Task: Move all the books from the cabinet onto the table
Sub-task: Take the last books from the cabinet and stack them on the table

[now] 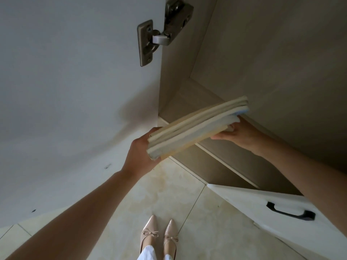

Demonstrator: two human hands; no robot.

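Observation:
A small stack of thin books (195, 128) with cream page edges and a pale blue cover hangs tilted in the air in front of the open cabinet (262, 72). My left hand (139, 154) grips the stack's near lower end. My right hand (238, 132) holds the far upper end from below, thumb on the page edges. The stack sits just outside the cabinet's shelf edge (210, 149). The shelf behind the books shows nothing on its visible part. No table is in view.
The cabinet's left door (75, 91) stands open, its metal hinge (159, 34) at the top. A lower white door with a black handle (289, 212) is swung open at the right. Pale floor tiles (169, 194) and my two beige shoes (159, 235) lie below.

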